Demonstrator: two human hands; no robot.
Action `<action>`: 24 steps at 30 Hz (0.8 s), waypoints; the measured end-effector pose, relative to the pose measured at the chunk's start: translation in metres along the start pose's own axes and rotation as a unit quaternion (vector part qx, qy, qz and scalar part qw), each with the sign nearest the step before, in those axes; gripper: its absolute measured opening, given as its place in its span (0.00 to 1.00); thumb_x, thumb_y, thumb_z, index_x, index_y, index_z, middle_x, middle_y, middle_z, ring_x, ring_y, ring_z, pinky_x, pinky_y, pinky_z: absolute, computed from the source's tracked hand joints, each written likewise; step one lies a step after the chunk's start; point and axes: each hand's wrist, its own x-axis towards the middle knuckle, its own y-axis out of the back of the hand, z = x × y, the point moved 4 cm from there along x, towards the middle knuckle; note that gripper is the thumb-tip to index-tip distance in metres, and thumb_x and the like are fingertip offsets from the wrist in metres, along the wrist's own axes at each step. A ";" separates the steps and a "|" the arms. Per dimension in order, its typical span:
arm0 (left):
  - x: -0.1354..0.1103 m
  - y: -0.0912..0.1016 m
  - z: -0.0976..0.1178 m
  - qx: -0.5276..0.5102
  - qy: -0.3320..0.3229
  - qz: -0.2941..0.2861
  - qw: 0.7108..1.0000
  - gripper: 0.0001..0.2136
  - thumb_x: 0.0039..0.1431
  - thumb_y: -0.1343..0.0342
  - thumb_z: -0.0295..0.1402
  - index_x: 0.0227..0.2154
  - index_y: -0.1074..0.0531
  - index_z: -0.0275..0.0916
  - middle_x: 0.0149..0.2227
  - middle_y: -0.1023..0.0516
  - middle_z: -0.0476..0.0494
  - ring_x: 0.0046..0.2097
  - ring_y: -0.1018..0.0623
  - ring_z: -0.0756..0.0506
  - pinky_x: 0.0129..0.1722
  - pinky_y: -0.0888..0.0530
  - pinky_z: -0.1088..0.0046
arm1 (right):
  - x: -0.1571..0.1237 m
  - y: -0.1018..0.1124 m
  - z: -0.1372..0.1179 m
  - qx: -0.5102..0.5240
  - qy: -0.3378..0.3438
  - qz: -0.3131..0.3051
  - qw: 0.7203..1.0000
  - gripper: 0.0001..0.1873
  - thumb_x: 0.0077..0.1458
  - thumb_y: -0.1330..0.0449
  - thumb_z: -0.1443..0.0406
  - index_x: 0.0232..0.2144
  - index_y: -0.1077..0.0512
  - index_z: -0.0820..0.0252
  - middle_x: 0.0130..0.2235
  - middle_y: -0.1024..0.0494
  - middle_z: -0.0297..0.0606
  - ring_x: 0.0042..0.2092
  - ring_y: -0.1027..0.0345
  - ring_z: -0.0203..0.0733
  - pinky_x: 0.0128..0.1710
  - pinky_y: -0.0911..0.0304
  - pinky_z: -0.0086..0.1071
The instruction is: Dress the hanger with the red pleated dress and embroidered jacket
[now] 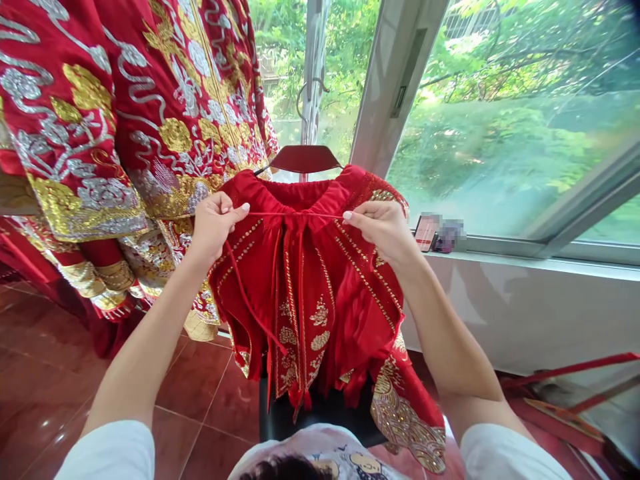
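A red garment with gold beadwork (pixel 350 273) hangs in front of me on a dark red hanger (pixel 305 159). Across its neckline a thin red cord (pixel 295 214) runs taut between my hands. My left hand (pixel 217 223) pinches one end at the left shoulder, and a loose length of cord dangles below it. At the other shoulder my right hand (pixel 377 230) pinches the opposite end between thumb and fingers. Both hands are closed. Panels with gold trim fall from the collar, and an embroidered sleeve (pixel 410 413) hangs low on the right.
Red garments with silver and gold embroidery (pixel 175 100) hang close on the left. Behind stands a window (pixel 500 133), with a phone (pixel 427 232) propped on its sill (pixel 525 260). A dark seat (pixel 340 427) is under the garment; red bars (pixel 575 370) lie at the right.
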 end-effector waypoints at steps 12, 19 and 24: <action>-0.007 -0.008 -0.018 0.249 -0.035 -0.185 0.950 0.13 0.53 0.44 0.41 0.22 0.27 0.37 0.18 0.30 0.50 0.22 0.33 0.51 0.23 0.39 0.75 | 0.008 -0.015 0.027 -0.212 0.078 -0.092 0.970 0.09 0.52 0.42 0.63 0.27 0.24 0.62 0.32 0.21 0.39 0.34 0.30 0.39 0.37 0.37 0.34; -0.009 -0.020 -0.028 0.180 0.085 -0.207 0.958 0.03 0.51 0.44 0.30 0.26 0.33 0.38 0.24 0.25 0.49 0.25 0.26 0.49 0.27 0.31 0.74 | 0.010 -0.026 0.029 -0.180 -0.027 -0.111 0.977 0.04 0.46 0.43 0.70 0.22 0.29 0.62 0.30 0.22 0.39 0.30 0.30 0.38 0.34 0.36 0.32; -0.008 -0.028 -0.027 0.179 0.060 -0.161 0.969 0.06 0.49 0.44 0.26 0.26 0.37 0.39 0.17 0.38 0.58 0.18 0.41 0.55 0.20 0.45 0.78 | 0.010 -0.031 0.028 -0.154 -0.074 -0.006 0.985 0.06 0.40 0.42 0.71 0.18 0.36 0.60 0.18 0.33 0.30 0.20 0.44 0.30 0.21 0.49 0.27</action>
